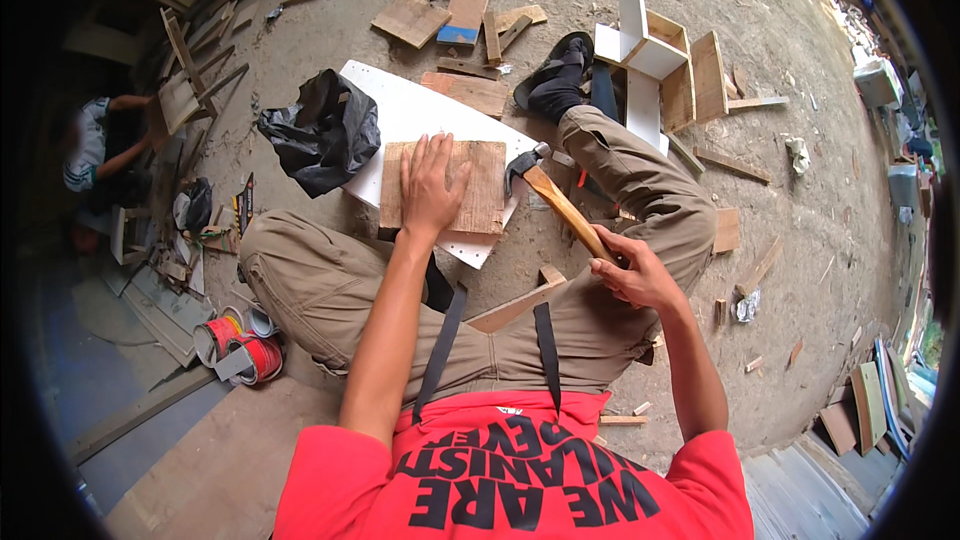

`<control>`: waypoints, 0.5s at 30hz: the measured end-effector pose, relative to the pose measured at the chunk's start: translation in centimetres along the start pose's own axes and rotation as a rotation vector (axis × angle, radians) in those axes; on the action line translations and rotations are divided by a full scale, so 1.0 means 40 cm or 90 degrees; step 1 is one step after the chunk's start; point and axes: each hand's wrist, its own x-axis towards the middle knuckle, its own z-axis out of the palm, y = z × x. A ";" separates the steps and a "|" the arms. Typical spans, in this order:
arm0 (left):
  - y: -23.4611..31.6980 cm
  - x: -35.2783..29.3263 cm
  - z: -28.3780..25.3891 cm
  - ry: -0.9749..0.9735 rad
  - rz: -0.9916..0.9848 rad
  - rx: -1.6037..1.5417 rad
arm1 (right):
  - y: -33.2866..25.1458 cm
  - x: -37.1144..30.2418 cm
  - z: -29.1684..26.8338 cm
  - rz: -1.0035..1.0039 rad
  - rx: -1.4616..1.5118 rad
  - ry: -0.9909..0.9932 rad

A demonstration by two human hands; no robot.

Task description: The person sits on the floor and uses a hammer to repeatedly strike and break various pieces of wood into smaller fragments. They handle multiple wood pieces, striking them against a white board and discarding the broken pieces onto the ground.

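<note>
Brown, squarish, grainy block [486, 183] lies beneath spread left hand [432, 192]; right hand [638, 272] grips hammer [562, 207]

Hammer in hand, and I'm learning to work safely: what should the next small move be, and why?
Perhaps slide the left hand further left on the wooden piece before any swing: its thumb lies on the side toward the hammer, whose head the right hand holds near that piece's right edge.

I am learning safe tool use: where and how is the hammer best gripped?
Best take the hammer near the lower end of its handle, probably from the right, where the right hand holds it: the handle slants down-right, away from the metal head beside the block.
</note>
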 end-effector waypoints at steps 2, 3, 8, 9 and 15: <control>0.010 0.024 -0.004 0.014 -0.012 0.041 | -0.020 -0.003 0.020 0.050 0.047 0.001; 0.010 0.037 -0.003 0.018 -0.021 0.063 | -0.036 -0.011 0.042 0.058 0.068 -0.001; 0.001 0.064 0.007 0.079 -0.011 0.071 | 0.009 -0.030 0.103 0.032 0.158 0.034; -0.004 0.063 0.011 0.091 -0.010 0.070 | 0.013 -0.034 0.108 0.028 0.172 0.040; 0.010 0.059 0.008 0.105 -0.047 0.024 | 0.051 -0.029 0.125 -0.038 0.173 0.097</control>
